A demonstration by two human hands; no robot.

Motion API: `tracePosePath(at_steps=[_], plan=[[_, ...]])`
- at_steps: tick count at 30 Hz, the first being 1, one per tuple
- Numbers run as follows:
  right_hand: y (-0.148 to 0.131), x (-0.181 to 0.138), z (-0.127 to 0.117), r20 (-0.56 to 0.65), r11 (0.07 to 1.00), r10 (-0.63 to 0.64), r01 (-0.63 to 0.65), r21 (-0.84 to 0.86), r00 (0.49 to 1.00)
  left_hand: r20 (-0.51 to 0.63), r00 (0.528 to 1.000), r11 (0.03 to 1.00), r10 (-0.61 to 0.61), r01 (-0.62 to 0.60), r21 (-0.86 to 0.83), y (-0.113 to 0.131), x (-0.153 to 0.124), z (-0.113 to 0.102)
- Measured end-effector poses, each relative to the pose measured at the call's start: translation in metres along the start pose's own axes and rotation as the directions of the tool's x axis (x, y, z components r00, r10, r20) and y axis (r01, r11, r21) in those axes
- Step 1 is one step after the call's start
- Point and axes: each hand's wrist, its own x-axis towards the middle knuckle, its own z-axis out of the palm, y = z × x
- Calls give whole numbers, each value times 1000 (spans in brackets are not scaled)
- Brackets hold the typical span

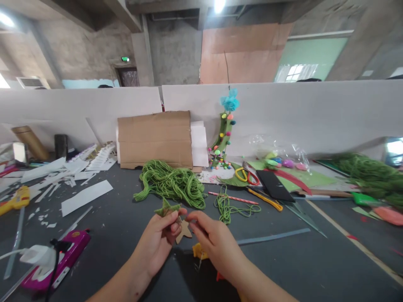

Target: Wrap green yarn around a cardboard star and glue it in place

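My left hand [160, 240] is closed, pinching a green yarn-wrapped star [166, 208] between thumb and fingers. Close by on the right, my right hand [215, 240] has its thumb and fingertips pressed together near the star; what they hold, if anything, is too small to make out. Below the fingertips, a plain brown cardboard star [184, 232] lies on the dark table, partly covered by the left fingers. Under my right hand is a yellow object [199, 251] with a red part, mostly hidden. A heap of green yarn [171, 182] lies just beyond the hands.
A loose yarn tangle [225, 207], pencil [234, 198], scissors [247, 175] and yellow-handled cutter [267, 199] lie right of the heap. At left are paper scraps [86, 198], a yellow glue gun [15, 200] and a magenta power strip [71, 256]. Cardboard [154, 140] leans behind.
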Motion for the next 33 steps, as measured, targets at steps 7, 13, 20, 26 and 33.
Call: tracePosePath(at_steps=[7, 13, 20, 26, 33], plan=[[0, 0, 0, -62, 991, -130, 128, -33, 990, -40, 999, 999, -32, 31, -23, -5, -5, 3], [4, -3, -1, -20, 988, -44, 41, -150, 999, -48, 997, 997, -55, 52, -56, -4, -3, 3], [7, -3, 2, -71, 936, -232, 202, -290, 970, -34, 996, 997, -78, 78, -18, -2, -3, 4], [3, -4, -4, -105, 948, -241, 211, -238, 965, -23, 987, 985, -160, 161, 64, -3, -6, 5], [9, -6, -1, 6, 854, -236, 210, -476, 972, -27, 989, 986, -148, 149, 70, -4, -7, 6]])
